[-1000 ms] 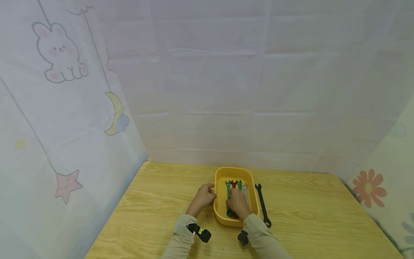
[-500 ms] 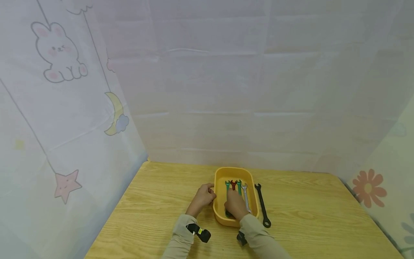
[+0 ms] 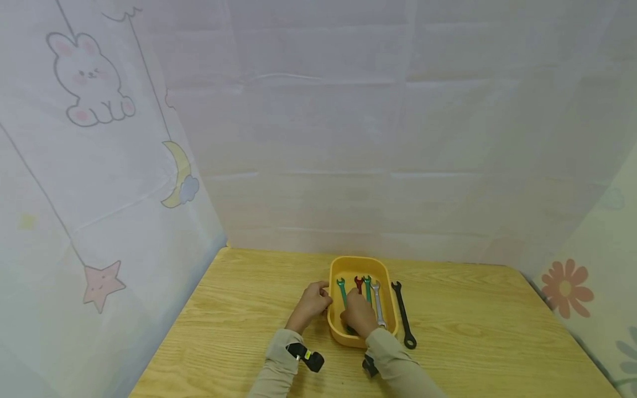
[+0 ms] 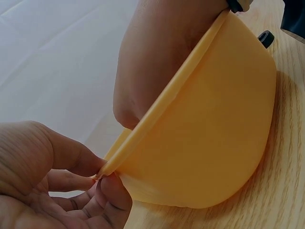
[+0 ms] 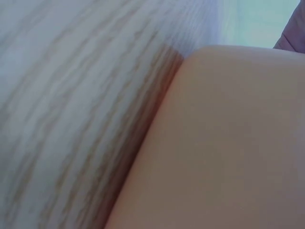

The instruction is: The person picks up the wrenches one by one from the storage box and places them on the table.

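A yellow plastic bin [image 3: 335, 330] stands on the wooden table with several wrenches inside. My left hand [image 3: 313, 301] pinches its left rim between thumb and fingers, plain in the left wrist view, where the bin's wall [image 4: 205, 124] fills the middle. My right hand [image 3: 359, 314] reaches down into the bin with curled fingers on the leftmost green wrench [image 3: 342, 288], which lies tilted. Its lower part is partly covered by the hand. To the right lie a red wrench [image 3: 359, 282], a second green wrench [image 3: 367, 285] and a silver wrench [image 3: 378, 304].
Outside the bin, on its right, a long black wrench [image 3: 404, 316] lies on the table [image 3: 473, 320]. A printed cloth backdrop [image 3: 318, 138] rises behind the table and at both sides. In the right wrist view the bin's outer wall [image 5: 214, 143] blocks sight of the wrenches.
My right hand has shifted slightly left inside the bin. The leftmost green wrench has moved left with it and now tilts, apart from the red one. My left hand stays on the rim.
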Demonstrator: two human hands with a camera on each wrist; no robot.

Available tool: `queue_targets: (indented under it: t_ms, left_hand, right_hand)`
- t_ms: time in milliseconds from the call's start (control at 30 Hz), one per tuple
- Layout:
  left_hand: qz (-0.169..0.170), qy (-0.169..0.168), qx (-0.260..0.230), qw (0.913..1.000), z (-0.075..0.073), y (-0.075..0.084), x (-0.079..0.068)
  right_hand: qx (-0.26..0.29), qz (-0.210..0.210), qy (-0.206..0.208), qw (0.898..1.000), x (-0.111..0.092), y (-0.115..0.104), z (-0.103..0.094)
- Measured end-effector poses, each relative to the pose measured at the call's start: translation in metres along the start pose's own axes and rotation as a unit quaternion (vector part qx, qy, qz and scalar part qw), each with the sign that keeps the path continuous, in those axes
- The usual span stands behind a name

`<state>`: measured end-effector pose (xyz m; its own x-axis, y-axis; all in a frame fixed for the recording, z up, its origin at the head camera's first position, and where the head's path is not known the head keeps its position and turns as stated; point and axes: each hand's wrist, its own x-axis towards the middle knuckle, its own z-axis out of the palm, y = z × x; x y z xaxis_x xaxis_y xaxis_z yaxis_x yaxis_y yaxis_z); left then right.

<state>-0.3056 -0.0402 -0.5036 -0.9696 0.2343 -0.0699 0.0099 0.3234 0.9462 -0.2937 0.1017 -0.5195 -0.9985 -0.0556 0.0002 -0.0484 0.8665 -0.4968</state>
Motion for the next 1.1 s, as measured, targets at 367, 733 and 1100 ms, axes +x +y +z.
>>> queue_targets:
  t_ms: [367, 733, 1100]
  left_hand:
    - [0.001, 0.004, 0.006, 1.0, -0.0001, -0.0033, 0.0009]
    - [-0.005, -0.004, -0.019, 0.9998, -0.0023, 0.0014, -0.0005]
    - [-0.014, -0.01, -0.031, 0.9994, -0.0022, -0.0028, 0.0012]
  right_hand:
    - [0.017, 0.011, 0.01, 1.0, -0.0012, -0.0005, -0.0008]
    - [0.043, -0.019, 0.004, 0.999, 0.0017, 0.0005, -0.001]
    - [0.049, -0.029, -0.007, 0.998, 0.0019, -0.0011, -0.001]
